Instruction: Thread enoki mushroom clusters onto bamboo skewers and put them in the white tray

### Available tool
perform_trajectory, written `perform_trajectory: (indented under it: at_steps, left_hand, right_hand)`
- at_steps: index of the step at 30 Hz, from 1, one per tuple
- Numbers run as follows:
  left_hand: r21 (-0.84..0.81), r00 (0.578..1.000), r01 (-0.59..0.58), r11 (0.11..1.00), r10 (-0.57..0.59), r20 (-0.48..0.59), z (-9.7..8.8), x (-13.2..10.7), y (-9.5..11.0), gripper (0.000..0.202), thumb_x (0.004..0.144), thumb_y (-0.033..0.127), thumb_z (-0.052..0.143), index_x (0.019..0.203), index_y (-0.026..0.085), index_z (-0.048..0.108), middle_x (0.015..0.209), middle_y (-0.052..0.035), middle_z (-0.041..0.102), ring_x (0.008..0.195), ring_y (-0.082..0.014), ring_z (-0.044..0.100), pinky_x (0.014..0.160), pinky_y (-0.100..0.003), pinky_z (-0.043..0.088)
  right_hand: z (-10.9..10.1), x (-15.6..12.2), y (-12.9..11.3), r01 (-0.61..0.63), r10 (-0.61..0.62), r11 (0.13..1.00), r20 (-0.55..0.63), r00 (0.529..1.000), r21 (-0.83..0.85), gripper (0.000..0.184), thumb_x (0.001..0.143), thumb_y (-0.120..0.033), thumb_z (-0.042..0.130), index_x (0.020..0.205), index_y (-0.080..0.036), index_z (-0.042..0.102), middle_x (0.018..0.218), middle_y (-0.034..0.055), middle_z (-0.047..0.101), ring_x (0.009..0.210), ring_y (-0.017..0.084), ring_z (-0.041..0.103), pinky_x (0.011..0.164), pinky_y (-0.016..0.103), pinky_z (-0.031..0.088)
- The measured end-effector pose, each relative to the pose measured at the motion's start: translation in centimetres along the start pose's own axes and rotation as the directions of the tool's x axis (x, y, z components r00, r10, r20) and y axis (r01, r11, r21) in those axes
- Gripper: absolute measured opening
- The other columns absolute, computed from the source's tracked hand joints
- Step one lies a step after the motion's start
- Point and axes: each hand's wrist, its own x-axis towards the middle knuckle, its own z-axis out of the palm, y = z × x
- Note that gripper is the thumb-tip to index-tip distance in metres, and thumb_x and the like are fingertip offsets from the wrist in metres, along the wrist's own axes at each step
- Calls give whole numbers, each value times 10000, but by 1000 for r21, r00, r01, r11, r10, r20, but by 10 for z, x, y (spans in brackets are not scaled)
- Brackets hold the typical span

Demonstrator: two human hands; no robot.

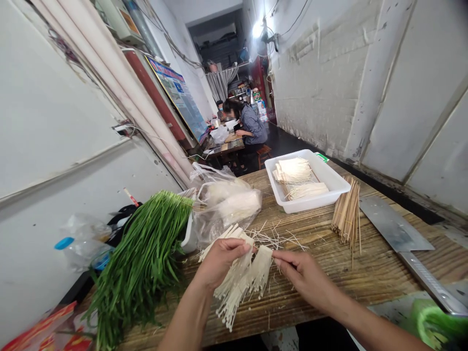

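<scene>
My left hand (224, 261) is closed, thumb and fingers pinching a flat bunch of white enoki mushrooms (237, 285) above the wooden table. A smaller enoki piece (261, 265) hangs between my two hands, apparently on a thin skewer that is mostly hidden. My right hand (298, 273) pinches at that piece's right edge, around what seems to be the skewer's end. Loose enoki strands (274, 236) lie scattered just behind. Beyond them stands a white plastic tray (331, 197) with flat enoki bundles (294, 169) in it.
Bamboo skewers (345, 212) lie piled beside the tray, with a cleaver (395, 226) to their right. Green chives (146, 263) cover the left side, next to a clear bag (228, 204) of enoki. A green container (438, 324) is at lower right. A person (252, 124) sits farther back.
</scene>
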Motion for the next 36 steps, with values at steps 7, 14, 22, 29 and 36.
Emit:
perform_trajectory:
  at_steps: [7, 14, 22, 29, 36]
  left_hand:
    - [-31, 999, -9, 999, 11, 51, 21, 1, -7, 243, 672, 360, 721, 790, 148, 735, 675, -19, 679, 628, -149, 570, 642, -262, 432]
    - [69, 995, -55, 996, 61, -83, 17, -2, -1, 320, 662, 355, 724, 924, 171, 727, 931, -77, 723, 876, -222, 614, 813, -321, 446]
    - [705, 912, -121, 699, 359, -199, -17, -2, -1, 211, 612, 416, 732, 702, 226, 752, 965, -95, 714, 969, -308, 590, 903, -398, 361]
    - [877, 880, -164, 451, 468, -76, -20, 6, -6, 167, 787, 305, 585, 779, 258, 745, 845, -60, 715, 817, -243, 611, 807, -356, 321]
    - [906, 916, -78, 417, 389, -100, -15, 13, -21, 191, 757, 280, 602, 862, 202, 741, 787, -92, 667, 794, -257, 578, 753, -353, 344]
  right_hand:
    - [-2, 2, 3, -21, 23, 999, -37, 999, 39, 311, 895, -293, 448, 1089, -209, 676, 867, 6, 709, 794, 189, 625, 714, 266, 477]
    - [-10, -2, 8, -27, 29, 999, -42, 999, 43, 331, 900, -329, 460, 1141, -202, 648, 900, 31, 712, 816, 203, 632, 740, 308, 499]
    - [-46, -35, 17, -112, 96, 993, -268, 959, -44, 341, 856, -393, 535, 1134, -234, 652, 1045, 55, 698, 935, 240, 649, 854, 376, 514]
    - [-58, -55, 30, -192, 175, 981, -332, 927, -18, 360, 825, -431, 575, 1108, -228, 668, 1023, 58, 706, 936, 242, 656, 865, 361, 521]
    - [-48, -50, 31, -170, 153, 985, -308, 939, -30, 360, 837, -421, 553, 1107, -214, 670, 1034, 69, 702, 907, 241, 662, 855, 365, 523]
